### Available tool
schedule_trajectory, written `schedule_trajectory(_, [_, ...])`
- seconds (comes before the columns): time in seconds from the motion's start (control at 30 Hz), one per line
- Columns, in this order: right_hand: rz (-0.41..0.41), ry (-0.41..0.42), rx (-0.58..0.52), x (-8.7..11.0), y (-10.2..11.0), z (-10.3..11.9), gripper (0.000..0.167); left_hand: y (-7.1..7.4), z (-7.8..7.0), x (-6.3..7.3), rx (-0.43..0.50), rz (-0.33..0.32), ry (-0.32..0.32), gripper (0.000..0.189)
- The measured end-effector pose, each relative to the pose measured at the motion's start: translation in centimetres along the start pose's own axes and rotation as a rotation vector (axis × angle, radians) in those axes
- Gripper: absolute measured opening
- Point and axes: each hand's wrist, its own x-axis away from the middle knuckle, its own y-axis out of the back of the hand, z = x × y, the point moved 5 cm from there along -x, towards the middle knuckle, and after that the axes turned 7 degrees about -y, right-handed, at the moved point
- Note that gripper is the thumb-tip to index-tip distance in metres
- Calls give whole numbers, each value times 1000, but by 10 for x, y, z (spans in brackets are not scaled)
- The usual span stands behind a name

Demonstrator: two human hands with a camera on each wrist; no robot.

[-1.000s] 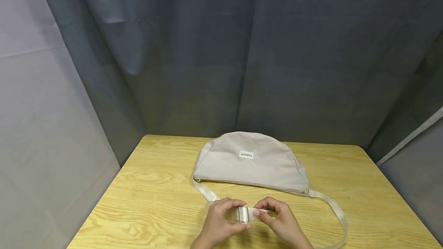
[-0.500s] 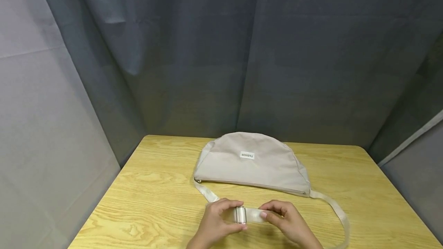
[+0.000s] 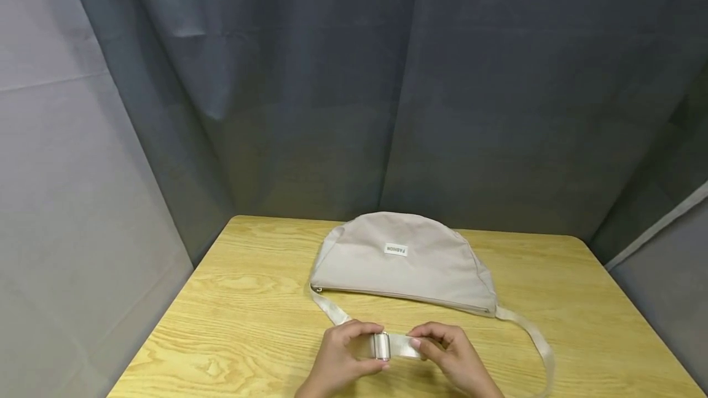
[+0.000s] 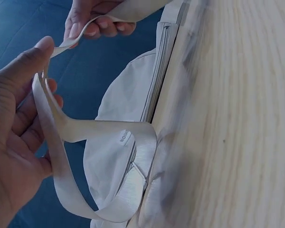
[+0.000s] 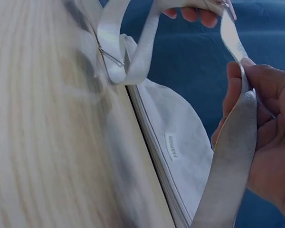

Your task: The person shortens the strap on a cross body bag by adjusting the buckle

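A pale beige shoulder bag (image 3: 409, 272) with a white "FASHION" label lies flat on the table, its zipper edge towards me. In the head view my left hand (image 3: 343, 352) holds the metal strap slider (image 3: 381, 346) between thumb and index finger. Just right of it, my right hand (image 3: 450, 355) pinches the light strap (image 3: 404, 346) between thumb and fingers. The left wrist view shows the strap hanging in a loop (image 4: 69, 185) below the left hand (image 4: 19, 128). From the right hand (image 5: 270, 109) a long strap length runs down in the right wrist view.
The wood-grain table (image 3: 221, 324) carries the bag near its back edge. A strap stretch (image 3: 533, 333) curves from the bag's right corner towards the front. Dark curtains (image 3: 298, 91) hang behind, with a pale grey cloth (image 3: 72, 201) on the left.
The left hand and slider have shifted slightly left. The right hand moved right, then partly back left, and more strap shows between slider and right hand than one second ago.
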Motion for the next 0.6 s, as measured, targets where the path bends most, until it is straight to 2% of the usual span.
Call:
schedule_trajectory(0.17, [11, 11, -37, -2, -7, 0, 11, 2, -16, -6, 43, -3, -10, 42])
schedule_trajectory(0.33, [78, 29, -104, -6, -19, 2, 12, 0, -17, -5, 41, -23, -34, 43])
schedule_trajectory(0.6, [141, -54, -142, -10, -27, 0, 19, -1, -16, -2, -2, -20, -33, 42])
